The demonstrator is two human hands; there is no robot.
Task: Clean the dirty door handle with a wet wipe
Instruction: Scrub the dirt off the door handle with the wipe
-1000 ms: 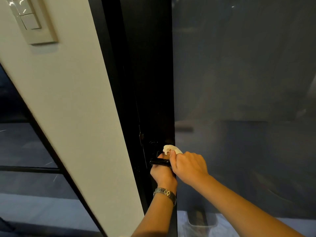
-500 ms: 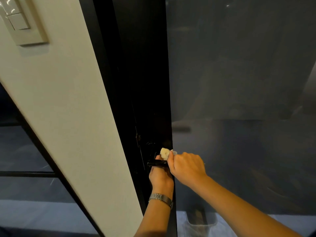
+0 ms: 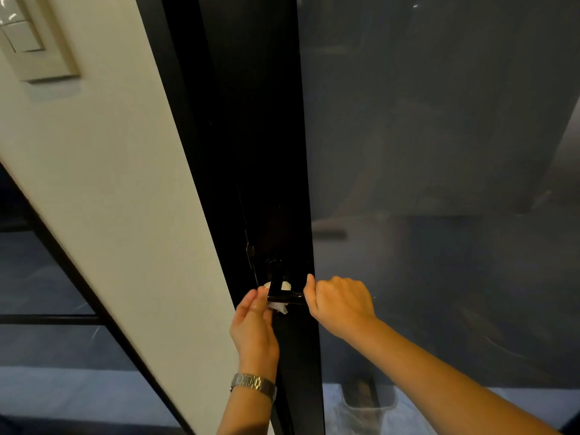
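At the far left, a pale switch plate (image 3: 34, 42) is seen on the cream wall (image 3: 103, 183), untouched by the work. Next to the right, the left hand (image 3: 254, 331), with a metal watch (image 3: 253, 383) at the wrist, is now held with loosely curved fingers against the wet wipe (image 3: 277, 306). Half a second ago the wipe was bunched on top of the lever under the right hand, while the left hand was closed around the bar from below. The wipe has since been passed across: it is now seen as a crumpled white wad partly behind and below the door handle (image 3: 284, 295), at the bar's left end, pressed or lightly pinched by the left fingertips. Whether it is fully pinched cannot be told, since the thumb side is hidden.

The black handle is mounted on the dark door frame (image 3: 266, 152), its neck rising to a round base. Further right, the right hand (image 3: 340, 304) has been shifted off the wipe and is curled shut at the bar's right end, apparently steadying the lever. Beyond it lies the dark glass panel (image 3: 439, 152).

From this exchange it is judged that the top has been treated and that the underside and left end are now being addressed; the task appears well under way, not finished.
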